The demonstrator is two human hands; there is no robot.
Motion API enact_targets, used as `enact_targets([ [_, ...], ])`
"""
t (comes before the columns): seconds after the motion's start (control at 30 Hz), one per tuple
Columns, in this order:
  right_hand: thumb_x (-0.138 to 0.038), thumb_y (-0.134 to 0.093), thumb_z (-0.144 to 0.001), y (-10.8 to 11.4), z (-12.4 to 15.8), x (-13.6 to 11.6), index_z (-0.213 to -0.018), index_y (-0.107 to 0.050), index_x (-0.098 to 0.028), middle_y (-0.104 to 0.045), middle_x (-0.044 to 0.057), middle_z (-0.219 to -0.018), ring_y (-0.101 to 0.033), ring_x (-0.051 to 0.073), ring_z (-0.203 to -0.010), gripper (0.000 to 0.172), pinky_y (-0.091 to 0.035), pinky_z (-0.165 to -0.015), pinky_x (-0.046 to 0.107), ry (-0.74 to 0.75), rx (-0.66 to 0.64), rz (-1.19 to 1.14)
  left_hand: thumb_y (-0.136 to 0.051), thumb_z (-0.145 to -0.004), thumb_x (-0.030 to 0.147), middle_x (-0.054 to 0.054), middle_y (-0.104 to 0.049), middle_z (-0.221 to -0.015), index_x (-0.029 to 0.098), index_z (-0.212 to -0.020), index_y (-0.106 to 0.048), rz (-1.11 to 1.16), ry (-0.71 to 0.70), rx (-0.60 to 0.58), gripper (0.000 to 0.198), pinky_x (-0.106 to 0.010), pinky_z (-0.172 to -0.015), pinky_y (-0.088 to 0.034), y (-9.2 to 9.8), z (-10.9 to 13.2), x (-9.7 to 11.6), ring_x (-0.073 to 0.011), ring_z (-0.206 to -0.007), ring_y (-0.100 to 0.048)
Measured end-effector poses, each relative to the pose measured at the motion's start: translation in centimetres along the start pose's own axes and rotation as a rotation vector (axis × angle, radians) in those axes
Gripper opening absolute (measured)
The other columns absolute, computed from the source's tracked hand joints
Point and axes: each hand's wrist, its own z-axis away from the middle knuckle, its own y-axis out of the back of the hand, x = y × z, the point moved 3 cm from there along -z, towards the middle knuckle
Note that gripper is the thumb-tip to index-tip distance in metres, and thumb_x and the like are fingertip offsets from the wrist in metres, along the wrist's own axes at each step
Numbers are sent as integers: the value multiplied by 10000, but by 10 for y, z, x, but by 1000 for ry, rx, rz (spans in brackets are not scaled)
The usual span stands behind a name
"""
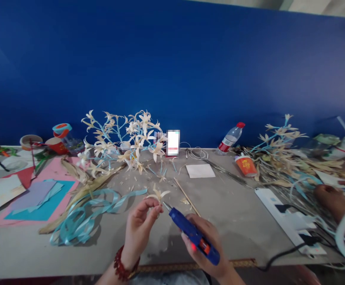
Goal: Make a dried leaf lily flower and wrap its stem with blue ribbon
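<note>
Between thumb and fingertips, my left hand [143, 219] pinches a small cream craft flower [159, 194] with thin pointed petals. My right hand [206, 237] is wrapped round a blue hot glue gun [190, 231]; a red light glows on its side. The metal nozzle points up and left, close beside the flower's base; whether it touches cannot be made out. Left of my left hand lies a tangle of light blue ribbon [77, 221]. A thin wooden stick [186, 196] rests on the table beyond the glue gun.
Blue-stemmed cream flowers [125, 138] stand at the back, beside a lit phone [173, 142]. Coloured paper [38, 198] lies left. A plastic bottle [231, 138], an orange cup [245, 165] and a white power strip [288, 221] with cables are right. Another person's hand [331, 198] is at far right.
</note>
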Motion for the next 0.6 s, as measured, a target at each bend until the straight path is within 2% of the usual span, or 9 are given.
enact_targets([
  [0.1,-193,-538,-835,-1,-1,-1,-972,-539,-242,-666,30,-838,-666,190,-719,145,-525,-652,277,30,-33,-33,-663,-865,290,-29,-639,-786,183,-786,-678,-26,-4,-11,133,-248,-707,-440,0,1,2,-167,-771,-573],
  [0.23,-211,-533,-856,-1,1,0,-1061,-534,-240,-679,59,-908,-673,221,-800,207,-528,-697,305,88,4,2,-658,-872,289,-30,-642,-785,188,-799,-677,-49,1,-11,126,-253,-715,-432,0,2,1,-175,-792,-577],
  [0.43,-238,-512,-878,-1,0,-2,-940,-535,-242,-642,31,-796,-647,198,-706,66,-500,-631,283,91,-18,-34,-658,-870,300,-30,-640,-780,186,-791,-673,-62,0,-7,139,-251,-692,-428,-1,4,1,-175,-775,-577],
  [0.6,-245,-525,-872,-1,3,1,-961,-532,-235,-632,25,-802,-636,188,-706,91,-492,-646,277,66,-16,-22,-657,-868,308,-30,-637,-771,183,-783,-669,-61,1,-7,152,-250,-695,-435,-2,4,3,-173,-766,-575],
])
